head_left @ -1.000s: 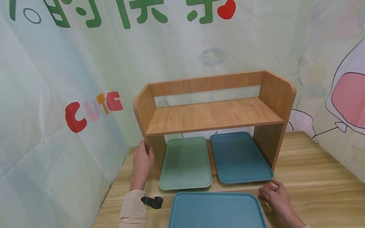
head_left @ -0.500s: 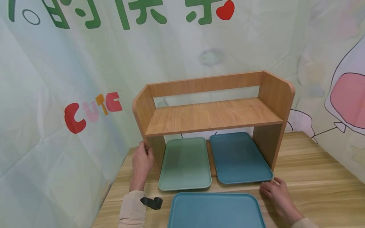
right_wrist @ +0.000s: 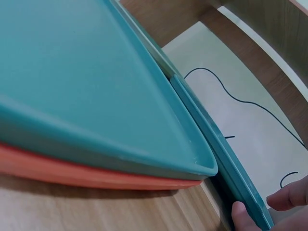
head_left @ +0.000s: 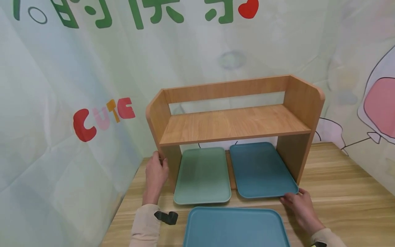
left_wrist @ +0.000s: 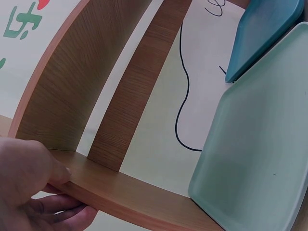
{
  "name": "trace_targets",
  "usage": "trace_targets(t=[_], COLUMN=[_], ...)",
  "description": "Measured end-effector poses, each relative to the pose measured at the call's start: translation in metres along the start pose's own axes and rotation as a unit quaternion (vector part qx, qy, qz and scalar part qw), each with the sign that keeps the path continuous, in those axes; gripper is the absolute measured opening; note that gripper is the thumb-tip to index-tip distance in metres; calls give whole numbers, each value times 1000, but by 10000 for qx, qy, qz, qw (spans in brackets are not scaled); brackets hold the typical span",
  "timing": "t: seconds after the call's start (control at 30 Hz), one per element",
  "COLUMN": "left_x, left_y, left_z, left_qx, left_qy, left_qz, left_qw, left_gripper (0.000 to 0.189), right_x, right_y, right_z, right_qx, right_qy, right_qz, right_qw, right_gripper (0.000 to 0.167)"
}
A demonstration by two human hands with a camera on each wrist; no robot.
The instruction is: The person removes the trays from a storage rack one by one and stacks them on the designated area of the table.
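Observation:
A wooden desk shelf [head_left: 236,125] stands at the back of the table. My left hand [head_left: 156,175] grips the front edge of its left side panel [left_wrist: 125,195], thumb on one face and fingers on the other. In the shelf's lower space lie a light green tray [head_left: 202,176] on the left and a dark blue tray [head_left: 262,171] on the right. My right hand [head_left: 301,208] pinches the blue tray's near right corner; the right wrist view shows thumb and finger on either side of the tray's rim [right_wrist: 236,168].
Another blue tray [head_left: 236,228] lies in front of the shelf, stacked on an orange-red tray [right_wrist: 96,171]. Wood-grain table top [head_left: 348,185] extends to the right. Printed fabric [head_left: 191,55] hangs behind and at both sides.
My right hand has moved up to the dark blue tray's near right corner and now holds it. The left hand keeps its grip on the side panel. The head view has shifted slightly.

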State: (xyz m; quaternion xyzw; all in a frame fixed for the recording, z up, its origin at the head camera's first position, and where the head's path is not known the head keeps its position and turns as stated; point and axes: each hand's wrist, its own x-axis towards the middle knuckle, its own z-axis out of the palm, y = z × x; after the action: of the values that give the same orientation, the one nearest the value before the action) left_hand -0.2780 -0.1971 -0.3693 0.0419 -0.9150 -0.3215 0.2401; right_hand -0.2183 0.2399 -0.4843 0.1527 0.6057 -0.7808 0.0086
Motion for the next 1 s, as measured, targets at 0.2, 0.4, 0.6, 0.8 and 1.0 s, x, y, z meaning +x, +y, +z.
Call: trace_targets(t=[0.2, 0.4, 0.6, 0.8, 1.0], left_x=[1, 0, 0, -1, -2], left_y=[1, 2, 2, 2, 3], left_z=[0, -1, -1, -1, 0], left_qx=[16, 7, -48, -26, -48], left_qy=[33, 36, 19, 61, 53], left_qz=[31, -2, -37, -15, -32], left_qw=[10000, 10000, 10000, 10000, 10000], left_gripper=[22, 23, 23, 22, 23], right_x=[6, 10, 10, 11, 8], right_y=[-1, 1, 2, 0, -1], right_z=[1, 4, 3, 2, 1], right_qx=[-78, 14, 182, 391, 573], right_qy=[58, 158, 169, 297, 319], right_qz=[-29, -146, -134, 52, 160], right_qw=[9999, 9998, 9996, 9988, 9977], right_gripper=[80, 74, 70, 66, 66])
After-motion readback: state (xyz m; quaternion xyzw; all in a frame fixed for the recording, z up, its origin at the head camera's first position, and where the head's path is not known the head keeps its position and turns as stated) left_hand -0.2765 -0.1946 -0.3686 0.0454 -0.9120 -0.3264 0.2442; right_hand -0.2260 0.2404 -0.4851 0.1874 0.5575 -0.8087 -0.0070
